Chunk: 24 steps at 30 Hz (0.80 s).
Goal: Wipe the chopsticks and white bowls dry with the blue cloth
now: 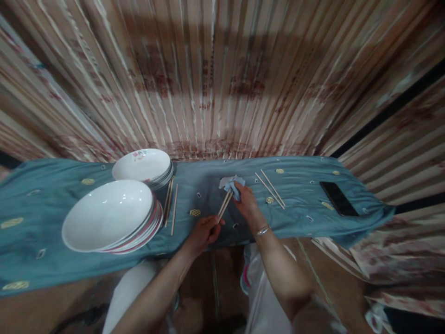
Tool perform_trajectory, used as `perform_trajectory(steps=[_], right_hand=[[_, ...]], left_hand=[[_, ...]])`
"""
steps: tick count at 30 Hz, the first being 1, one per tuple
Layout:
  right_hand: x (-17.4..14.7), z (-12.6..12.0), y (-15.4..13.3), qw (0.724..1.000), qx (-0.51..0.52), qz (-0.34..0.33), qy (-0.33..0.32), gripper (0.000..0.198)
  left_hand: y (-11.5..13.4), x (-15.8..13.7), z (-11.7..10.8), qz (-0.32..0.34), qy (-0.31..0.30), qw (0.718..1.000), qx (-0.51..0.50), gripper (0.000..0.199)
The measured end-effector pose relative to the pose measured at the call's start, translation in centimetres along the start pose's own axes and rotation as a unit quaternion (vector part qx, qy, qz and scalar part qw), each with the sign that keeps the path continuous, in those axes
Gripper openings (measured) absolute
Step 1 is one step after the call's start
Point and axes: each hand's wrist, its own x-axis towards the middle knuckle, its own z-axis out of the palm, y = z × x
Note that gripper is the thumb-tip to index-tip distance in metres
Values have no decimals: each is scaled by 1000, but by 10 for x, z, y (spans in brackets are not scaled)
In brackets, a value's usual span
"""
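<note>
My left hand point(206, 230) grips the near ends of a pair of wooden chopsticks point(225, 205), close to the front edge of the table. The chopsticks slant away from me to the right. Around their far ends my right hand point(244, 198) is closed on a light blue cloth point(233, 184), bunched against the sticks. Its fingertips are partly hidden by the cloth. Right of that hand, two more chopsticks point(270, 189) lie side by side on the tablecloth. On the left, several loose chopsticks point(174, 209) lie beside the bowls.
A tall stack of white bowls point(107, 215) with red rims stands at the left front. Behind it is a stack of white plates point(142, 164) with a floral print. A black phone point(338, 198) lies at right on the teal tablecloth point(299, 222). Patterned curtains point(222, 93) hang behind the table.
</note>
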Motion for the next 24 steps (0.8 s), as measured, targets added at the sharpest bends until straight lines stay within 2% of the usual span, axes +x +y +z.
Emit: perform_trajectory(steps=[4,8,12,22,24], right_hand=[[-16,13,13,999,10,43,-14,19],[-32,25,21,998,9,59,-35,22],[-45,33,23,993,6,73,-88,27],[-52,32,25,986,-29,66,-151,33],[-47,28,22,988,-56,48,-133,32]], left_hand=[[3,3,-2,25,14,1000,0,35],[5,6,-5,32,31,999,-10,36],[6,9,-8,36,44,998,-27,39],[6,15,-8,51,74,996,5,37],[7,18,-10,49,85,994,37,38]])
